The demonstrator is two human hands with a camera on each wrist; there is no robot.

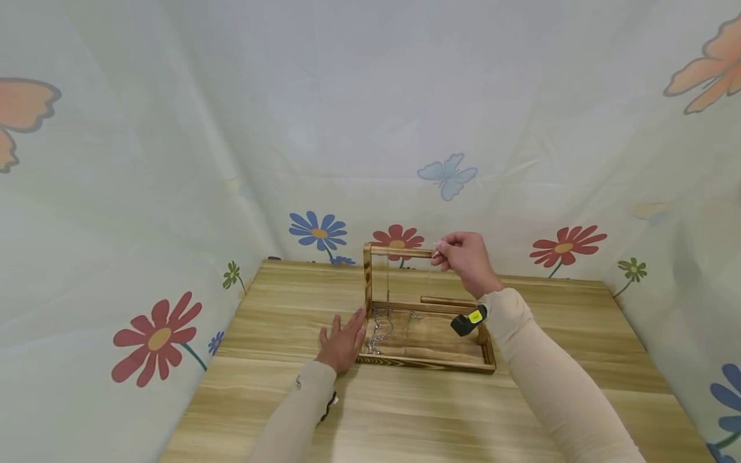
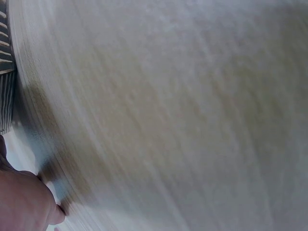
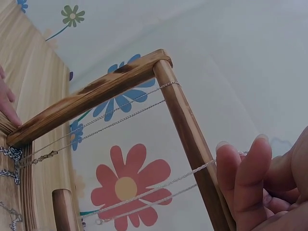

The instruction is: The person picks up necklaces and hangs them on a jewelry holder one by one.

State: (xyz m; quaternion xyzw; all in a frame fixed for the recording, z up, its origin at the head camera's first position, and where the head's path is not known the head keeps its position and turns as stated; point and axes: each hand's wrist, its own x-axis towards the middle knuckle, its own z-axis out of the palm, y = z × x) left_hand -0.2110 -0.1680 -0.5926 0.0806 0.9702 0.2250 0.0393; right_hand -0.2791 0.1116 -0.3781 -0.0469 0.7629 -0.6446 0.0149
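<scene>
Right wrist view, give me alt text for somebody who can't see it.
A right hand holds a thin silver chain beside the bar of a wooden stand, with another chain looped over that bar. The left hand shows at the left edge; a red flower decorates the pale backdrop.

And it's worktop (image 2: 159, 115) nearly everywhere from the left wrist, the pale grain blurred and slanting down to the right! Low in the left corner, there's the left hand (image 2: 24, 199), cut off by the edge, one of its fingers (image 2: 58, 216) poking out. Above it, a dark wooden piece (image 2: 6, 53) with light stripes; touching or not, I can't tell. Shadow (image 2: 33, 110) falls alongside.
</scene>
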